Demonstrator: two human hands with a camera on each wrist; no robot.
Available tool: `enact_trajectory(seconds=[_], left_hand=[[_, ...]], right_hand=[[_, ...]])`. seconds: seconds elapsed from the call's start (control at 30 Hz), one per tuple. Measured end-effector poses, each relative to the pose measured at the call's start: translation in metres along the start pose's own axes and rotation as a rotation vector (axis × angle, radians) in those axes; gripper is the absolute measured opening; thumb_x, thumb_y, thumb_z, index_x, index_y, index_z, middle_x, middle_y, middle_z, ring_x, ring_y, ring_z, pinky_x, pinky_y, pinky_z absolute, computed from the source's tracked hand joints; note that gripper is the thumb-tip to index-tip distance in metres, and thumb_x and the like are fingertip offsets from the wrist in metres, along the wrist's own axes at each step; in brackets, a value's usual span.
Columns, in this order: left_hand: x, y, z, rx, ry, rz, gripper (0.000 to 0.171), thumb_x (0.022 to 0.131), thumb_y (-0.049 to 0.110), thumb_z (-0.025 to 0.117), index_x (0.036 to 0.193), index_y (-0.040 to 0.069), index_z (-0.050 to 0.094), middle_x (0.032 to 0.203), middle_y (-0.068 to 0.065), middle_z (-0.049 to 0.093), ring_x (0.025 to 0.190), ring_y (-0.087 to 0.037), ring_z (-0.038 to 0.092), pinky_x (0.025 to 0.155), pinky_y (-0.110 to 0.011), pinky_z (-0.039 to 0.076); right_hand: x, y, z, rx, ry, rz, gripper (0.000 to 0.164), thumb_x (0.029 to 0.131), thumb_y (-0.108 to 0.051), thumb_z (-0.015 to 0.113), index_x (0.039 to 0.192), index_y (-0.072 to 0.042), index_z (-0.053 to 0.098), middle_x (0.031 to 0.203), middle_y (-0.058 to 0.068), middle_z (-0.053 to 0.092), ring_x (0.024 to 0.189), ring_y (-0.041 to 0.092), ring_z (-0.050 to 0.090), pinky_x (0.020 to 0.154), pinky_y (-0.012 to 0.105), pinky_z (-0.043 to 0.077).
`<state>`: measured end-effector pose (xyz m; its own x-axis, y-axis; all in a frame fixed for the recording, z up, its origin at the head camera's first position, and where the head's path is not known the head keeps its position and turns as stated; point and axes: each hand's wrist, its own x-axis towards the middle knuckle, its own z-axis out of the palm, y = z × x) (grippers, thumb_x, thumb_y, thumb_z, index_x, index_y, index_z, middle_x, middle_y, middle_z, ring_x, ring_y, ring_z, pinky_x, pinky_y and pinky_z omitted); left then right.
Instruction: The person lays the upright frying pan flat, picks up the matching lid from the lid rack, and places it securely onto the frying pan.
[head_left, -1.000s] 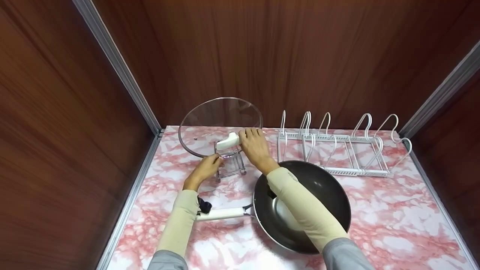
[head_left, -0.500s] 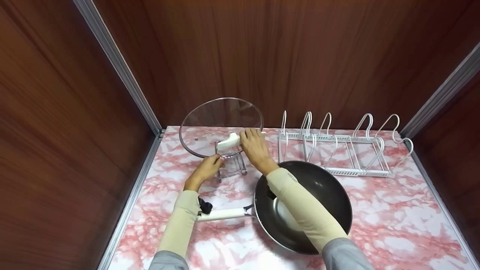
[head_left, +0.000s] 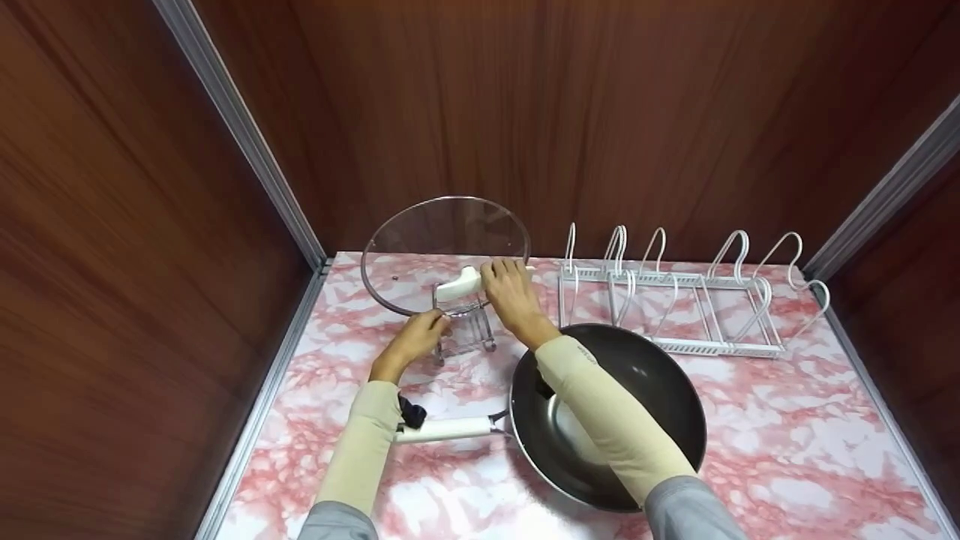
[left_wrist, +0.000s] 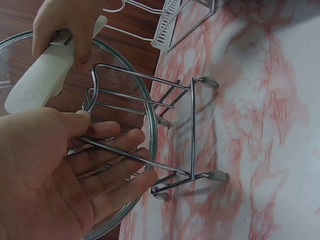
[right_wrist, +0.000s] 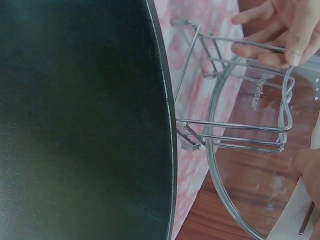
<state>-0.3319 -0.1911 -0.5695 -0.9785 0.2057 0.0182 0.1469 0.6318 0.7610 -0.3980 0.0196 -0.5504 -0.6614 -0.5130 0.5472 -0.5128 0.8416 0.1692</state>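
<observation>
A clear glass lid (head_left: 420, 236) with a metal rim stands tilted up in a small chrome wire rack (left_wrist: 193, 135). My right hand (head_left: 511, 296) holds the lid's white handle (left_wrist: 37, 82) from above, its fingers curled over it. On the rack's upper front rod, my left hand (head_left: 411, 341) pinches the wire between thumb and index finger. In the left wrist view its other fingers spread behind that rod. The right wrist view shows the lid's lower edge between the rack's wires, with faint lettering on the glass. Part of the handle is hidden under my right hand.
A dark frying pan (head_left: 637, 367) lies below my right forearm, its white handle (head_left: 450, 429) pointing left, partly behind my left wrist. A white wire rack (head_left: 716, 346) with looped dividers stands at the back right. Wood-look walls (head_left: 510, 112) enclose the pink marbled tabletop (head_left: 787, 450).
Both hands keep their hold on the lid handle and the chrome rack. Only a slight shift of the whole head view shows.
</observation>
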Motion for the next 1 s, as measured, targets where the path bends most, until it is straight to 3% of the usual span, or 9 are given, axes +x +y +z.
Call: enact_trajectory(seconds=[0.47,0.77,1.0], left_hand=[[0.0012,-0.004,0.0022,-0.015,0.009,-0.008,0.027,0.112,0.015,0.051,0.112,-0.005,0.069,0.107,-0.028,0.076,0.105,-0.048,0.073,0.101,-0.054,0.056],[0.0008,-0.0049,0.0017,-0.02,0.015,-0.024,0.027,0.112,0.018,0.052,0.109,-0.002,0.07,0.106,-0.026,0.076,0.092,-0.039,0.073,0.093,-0.049,0.058],[0.0004,-0.004,0.0016,-0.037,0.013,-0.015,0.026,0.112,0.017,0.052,0.108,-0.001,0.07,0.107,-0.027,0.076,0.105,-0.045,0.074,0.097,-0.052,0.057]], right_hand=[[-0.0023,0.0037,0.0067,0.132,0.11,0.021,0.018,0.089,-0.008,0.076,0.101,-0.007,0.063,0.097,0.01,0.07,0.098,0.033,0.067,0.087,0.046,0.049],[-0.003,0.0039,0.0066,0.163,0.14,0.012,0.019,0.089,-0.008,0.077,0.101,-0.006,0.063,0.098,0.01,0.07,0.098,0.032,0.067,0.088,0.045,0.048],[-0.0029,0.0042,0.0076,0.168,0.183,-0.002,0.014,0.091,-0.008,0.075,0.099,-0.006,0.063,0.094,0.01,0.067,0.095,0.033,0.067,0.086,0.045,0.047]])
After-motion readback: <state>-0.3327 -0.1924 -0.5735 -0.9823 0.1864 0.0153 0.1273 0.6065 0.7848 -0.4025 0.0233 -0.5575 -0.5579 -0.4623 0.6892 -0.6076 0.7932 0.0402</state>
